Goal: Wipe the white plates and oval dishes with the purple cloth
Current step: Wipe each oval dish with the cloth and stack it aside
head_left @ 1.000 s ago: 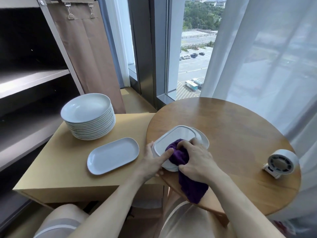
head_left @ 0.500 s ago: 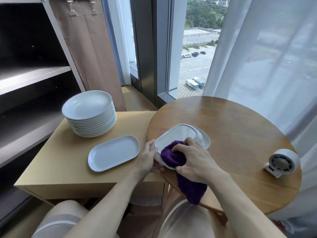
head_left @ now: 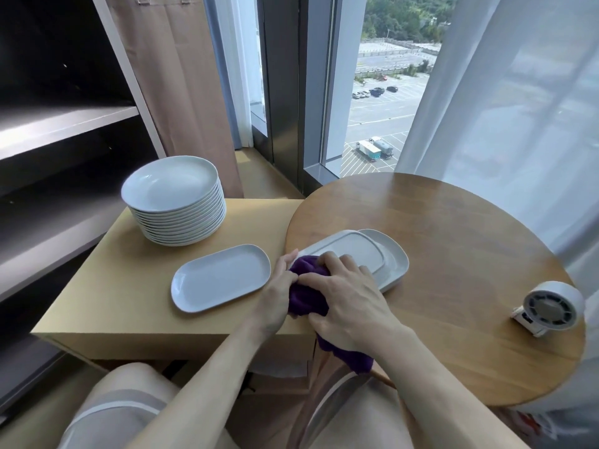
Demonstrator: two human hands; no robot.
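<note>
Two oval dishes (head_left: 387,254) sit stacked on the round table (head_left: 453,254), the upper one inverted. The right hand (head_left: 348,299) clutches the purple cloth (head_left: 304,293) against its near end; the left hand (head_left: 278,286) grips that rim. At ten o'clock, a lone oval dish (head_left: 220,277) and stacked plates (head_left: 176,202) probably await wiping; all are empty.

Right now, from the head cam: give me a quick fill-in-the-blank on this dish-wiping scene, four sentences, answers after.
1. The right hand presses a cloth coloured ____.
2. The dish being wiped lies upside down on another dish on the ____ wooden table.
3. The stack of round plates stands on the lower, ____ table.
4. The single oval dish beside that stack lies ____ side up.

Answers: purple; round; rectangular; right
</note>
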